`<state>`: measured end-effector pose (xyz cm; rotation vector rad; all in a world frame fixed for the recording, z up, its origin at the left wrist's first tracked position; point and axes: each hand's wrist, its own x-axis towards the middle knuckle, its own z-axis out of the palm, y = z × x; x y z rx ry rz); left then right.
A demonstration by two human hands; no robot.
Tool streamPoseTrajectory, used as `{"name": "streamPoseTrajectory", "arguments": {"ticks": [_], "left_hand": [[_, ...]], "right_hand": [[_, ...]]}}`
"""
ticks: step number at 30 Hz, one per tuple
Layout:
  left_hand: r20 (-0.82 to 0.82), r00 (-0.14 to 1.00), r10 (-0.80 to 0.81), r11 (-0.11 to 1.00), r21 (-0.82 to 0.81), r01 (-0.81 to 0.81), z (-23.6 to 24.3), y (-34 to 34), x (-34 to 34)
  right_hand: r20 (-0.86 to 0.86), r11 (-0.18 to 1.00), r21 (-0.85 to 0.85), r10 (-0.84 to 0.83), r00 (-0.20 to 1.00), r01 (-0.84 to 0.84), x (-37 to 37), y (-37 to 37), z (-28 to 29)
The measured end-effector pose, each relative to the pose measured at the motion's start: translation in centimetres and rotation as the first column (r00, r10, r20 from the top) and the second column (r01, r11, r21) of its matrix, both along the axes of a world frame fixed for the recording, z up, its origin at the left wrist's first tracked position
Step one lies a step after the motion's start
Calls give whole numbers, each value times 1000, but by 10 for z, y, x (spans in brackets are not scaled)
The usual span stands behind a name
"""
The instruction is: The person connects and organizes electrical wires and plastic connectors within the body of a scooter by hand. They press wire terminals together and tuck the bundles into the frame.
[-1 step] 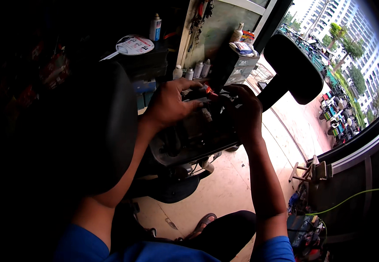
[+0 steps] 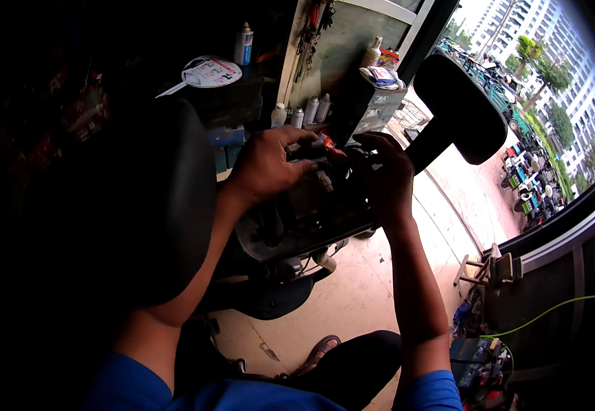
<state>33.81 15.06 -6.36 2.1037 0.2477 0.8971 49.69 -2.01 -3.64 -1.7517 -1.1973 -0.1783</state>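
Note:
My left hand (image 2: 267, 164) is at a dark open compartment of a vehicle (image 2: 290, 229), fingers curled and thumb stretched toward a small red piece (image 2: 333, 148); what they grip is unclear. Right of the red piece, my right hand (image 2: 386, 178) has its fingers bent over small dark parts, partly hidden by shadow. A pale connector-like piece (image 2: 324, 179) hangs just below my left thumb. A raised black padded seat (image 2: 181, 205) stands beside my left forearm; a black padded piece on an arm (image 2: 472, 113) rises at the upper right.
A spray can (image 2: 243, 45) and round fan-like card (image 2: 212, 70) rest on a dark box at the back. Cans (image 2: 311, 109) stand by a cabinet. A wooden stool (image 2: 486, 270), green hose (image 2: 551, 308) and piled items are at right. Parked scooters (image 2: 527, 188) show through the doorway.
My right hand's fingers have shifted very slightly over the dark parts, showing less of the light bits beside them. My left hand looks unmoved.

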Motion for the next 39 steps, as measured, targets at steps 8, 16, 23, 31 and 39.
{"name": "streamPoseTrajectory", "arguments": {"ticks": [8, 16, 23, 31, 39], "left_hand": [[-3, 995, 98, 990, -101, -98, 7, 3, -3], [68, 990, 125, 985, -126, -116, 6, 8, -5], [49, 998, -48, 867, -494, 66, 7, 16, -7], [75, 996, 40, 691, -722, 27, 15, 20, -11], [57, 998, 3, 771, -636, 34, 7, 18, -7]], "right_hand": [[0, 968, 110, -228, 974, 226, 28, -27, -19], [-98, 976, -196, 82, 992, -100, 5, -22, -12], [-323, 962, -70, 228, 918, -263, 8, -22, -7], [-252, 870, -432, 138, 958, -239, -23, -27, 14], [-167, 848, -468, 190, 967, -248, -25, -50, 4]]}}
